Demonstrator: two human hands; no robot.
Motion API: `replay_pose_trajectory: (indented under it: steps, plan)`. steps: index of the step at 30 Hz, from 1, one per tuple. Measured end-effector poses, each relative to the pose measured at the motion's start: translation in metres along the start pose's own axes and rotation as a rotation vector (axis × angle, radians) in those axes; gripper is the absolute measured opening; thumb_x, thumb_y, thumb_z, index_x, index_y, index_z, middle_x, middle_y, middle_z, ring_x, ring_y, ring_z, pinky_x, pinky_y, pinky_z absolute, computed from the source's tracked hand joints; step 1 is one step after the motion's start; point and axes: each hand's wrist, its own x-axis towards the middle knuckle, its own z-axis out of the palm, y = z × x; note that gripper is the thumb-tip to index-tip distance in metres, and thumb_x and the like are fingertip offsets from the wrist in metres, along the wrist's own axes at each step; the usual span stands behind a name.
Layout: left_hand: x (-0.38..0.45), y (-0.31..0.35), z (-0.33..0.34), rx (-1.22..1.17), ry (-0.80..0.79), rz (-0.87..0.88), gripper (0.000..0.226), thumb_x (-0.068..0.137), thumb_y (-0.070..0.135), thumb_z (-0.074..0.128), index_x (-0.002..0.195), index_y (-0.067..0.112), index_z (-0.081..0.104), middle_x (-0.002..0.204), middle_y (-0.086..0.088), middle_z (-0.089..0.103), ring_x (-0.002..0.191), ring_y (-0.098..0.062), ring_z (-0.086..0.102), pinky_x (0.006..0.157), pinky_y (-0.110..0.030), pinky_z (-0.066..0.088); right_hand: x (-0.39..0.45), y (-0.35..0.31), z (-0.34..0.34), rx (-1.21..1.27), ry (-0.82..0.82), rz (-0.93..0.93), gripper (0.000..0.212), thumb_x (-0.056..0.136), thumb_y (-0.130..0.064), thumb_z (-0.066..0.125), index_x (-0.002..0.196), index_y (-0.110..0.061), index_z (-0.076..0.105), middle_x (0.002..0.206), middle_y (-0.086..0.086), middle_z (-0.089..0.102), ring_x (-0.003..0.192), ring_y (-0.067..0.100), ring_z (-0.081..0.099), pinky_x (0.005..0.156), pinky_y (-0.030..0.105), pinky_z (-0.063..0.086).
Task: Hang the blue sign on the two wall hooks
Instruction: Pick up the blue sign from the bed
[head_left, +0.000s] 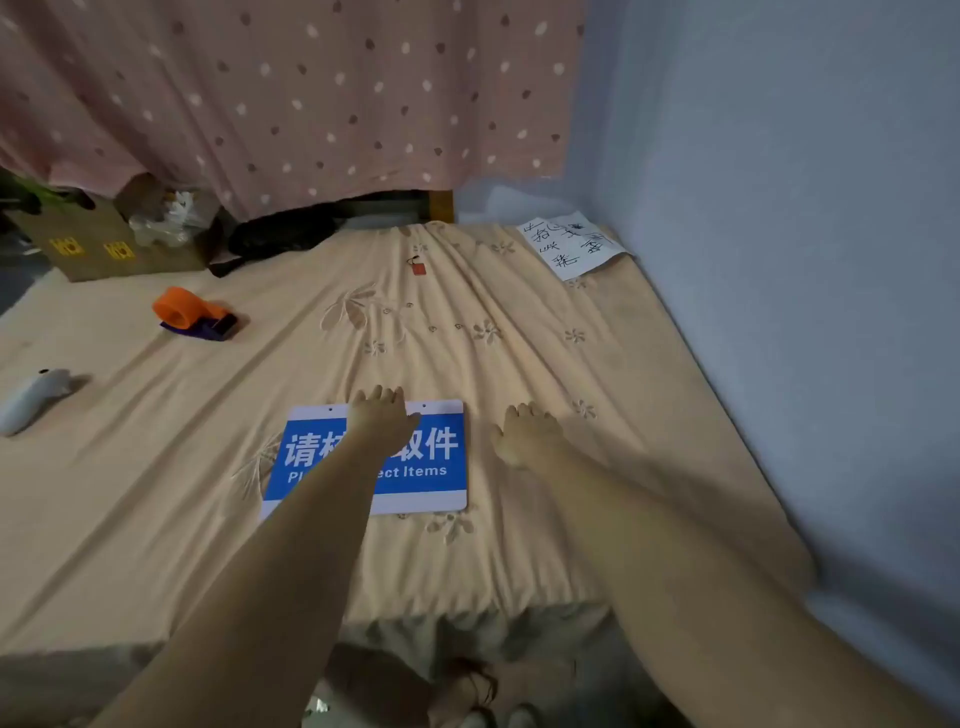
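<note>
The blue sign (426, 457) with white borders and white lettering lies flat on the peach bedsheet (467, 322), with two small holes along its top edge. My left hand (382, 415) reaches over the sign's upper middle, fingers spread and palm down, holding nothing; its forearm hides part of the lettering. My right hand (527, 436) hovers flat just right of the sign, fingers apart, not touching it. No wall hooks are in view.
An orange tape dispenser (195, 314) and a white handheld controller (34, 397) lie at the left. A handwritten paper (571, 244) sits at the far right by the pale wall (805, 208). A cardboard box (98, 239) and dotted pink curtain (291, 98) stand behind.
</note>
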Motion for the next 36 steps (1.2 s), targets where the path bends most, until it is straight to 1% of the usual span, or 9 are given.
replay_pose_trajectory:
  steps: [7, 14, 17, 20, 23, 26, 30, 33, 36]
  plan:
    - [-0.015, -0.002, 0.03, 0.011, -0.153, -0.018, 0.064, 0.098, 0.042, 0.017, 0.149, 0.004, 0.005, 0.158, -0.01, 0.015, 0.147, -0.023, 0.01, 0.119, -0.041, 0.011, -0.003, -0.006, 0.028, 0.009, -0.089, -0.009, 0.053, 0.098, -0.033, 0.026, 0.141, -0.003, 0.03, 0.147, 0.014, 0.035, 0.134, 0.026, 0.033, 0.109, 0.039, 0.03]
    - [-0.018, -0.002, 0.053, 0.016, -0.17, -0.003, 0.065, 0.098, 0.043, 0.017, 0.149, 0.005, 0.007, 0.158, -0.009, 0.018, 0.146, -0.022, 0.015, 0.118, -0.04, 0.013, -0.009, -0.006, 0.049, 0.025, -0.134, 0.01, 0.051, 0.099, -0.03, 0.027, 0.14, 0.001, 0.031, 0.146, 0.018, 0.035, 0.134, 0.03, 0.033, 0.111, 0.04, 0.027]
    - [-0.016, -0.008, 0.059, -0.009, -0.17, -0.018, 0.065, 0.098, 0.044, 0.019, 0.148, 0.005, 0.011, 0.157, -0.009, 0.02, 0.146, -0.023, 0.016, 0.118, -0.04, 0.013, -0.009, -0.005, 0.052, 0.041, -0.097, 0.042, 0.047, 0.098, -0.029, 0.031, 0.134, 0.0, 0.039, 0.14, 0.019, 0.041, 0.127, 0.031, 0.04, 0.106, 0.039, 0.032]
    - [-0.015, -0.014, 0.065, -0.025, -0.172, -0.068, 0.062, 0.097, 0.045, 0.022, 0.145, 0.006, 0.021, 0.151, -0.01, 0.031, 0.141, -0.024, 0.028, 0.114, -0.041, 0.021, -0.008, -0.006, 0.053, 0.149, -0.071, 0.084, 0.041, 0.096, -0.026, 0.035, 0.127, -0.001, 0.045, 0.132, 0.019, 0.047, 0.12, 0.033, 0.047, 0.098, 0.039, 0.038]
    - [-0.019, -0.019, 0.065, -0.109, -0.132, -0.205, 0.051, 0.097, 0.038, 0.026, 0.136, 0.008, 0.036, 0.14, -0.011, 0.044, 0.128, -0.027, 0.043, 0.103, -0.041, 0.034, -0.005, -0.009, 0.054, 0.318, -0.082, 0.118, 0.037, 0.094, -0.022, 0.038, 0.124, -0.001, 0.045, 0.127, 0.017, 0.052, 0.115, 0.033, 0.052, 0.089, 0.035, 0.043]
    - [-0.023, -0.029, 0.064, -0.224, -0.072, -0.332, 0.046, 0.097, 0.036, 0.03, 0.13, 0.006, 0.04, 0.133, -0.012, 0.048, 0.121, -0.03, 0.048, 0.09, -0.042, 0.042, 0.0, -0.014, 0.054, 0.46, -0.117, 0.145, 0.036, 0.095, -0.021, 0.039, 0.124, 0.0, 0.044, 0.125, 0.016, 0.055, 0.11, 0.032, 0.056, 0.084, 0.033, 0.044]
    - [-0.024, -0.057, 0.071, -0.33, -0.007, -0.429, 0.044, 0.096, 0.032, 0.038, 0.128, 0.002, 0.041, 0.134, -0.018, 0.047, 0.123, -0.034, 0.045, 0.092, -0.042, 0.041, 0.007, -0.021, 0.059, 0.608, -0.168, 0.192, 0.034, 0.094, -0.02, 0.041, 0.12, 0.0, 0.047, 0.109, 0.016, 0.059, 0.085, 0.027, 0.056, 0.074, 0.032, 0.046]
    - [-0.023, -0.08, 0.077, -0.363, 0.03, -0.466, 0.047, 0.094, 0.034, 0.041, 0.126, -0.001, 0.043, 0.131, -0.023, 0.048, 0.122, -0.038, 0.046, 0.097, -0.043, 0.04, 0.015, -0.027, 0.064, 0.659, -0.165, 0.198, 0.03, 0.093, -0.019, 0.043, 0.115, 0.0, 0.049, 0.098, 0.013, 0.058, 0.08, 0.026, 0.055, 0.073, 0.034, 0.047]
    - [-0.019, -0.1, 0.083, -0.411, 0.036, -0.47, 0.046, 0.094, 0.033, 0.04, 0.126, 0.0, 0.043, 0.129, -0.023, 0.05, 0.119, -0.038, 0.049, 0.095, -0.044, 0.041, 0.018, -0.032, 0.066, 0.672, -0.178, 0.209, 0.031, 0.093, -0.019, 0.045, 0.116, 0.001, 0.049, 0.091, 0.009, 0.053, 0.078, 0.025, 0.053, 0.068, 0.031, 0.042]
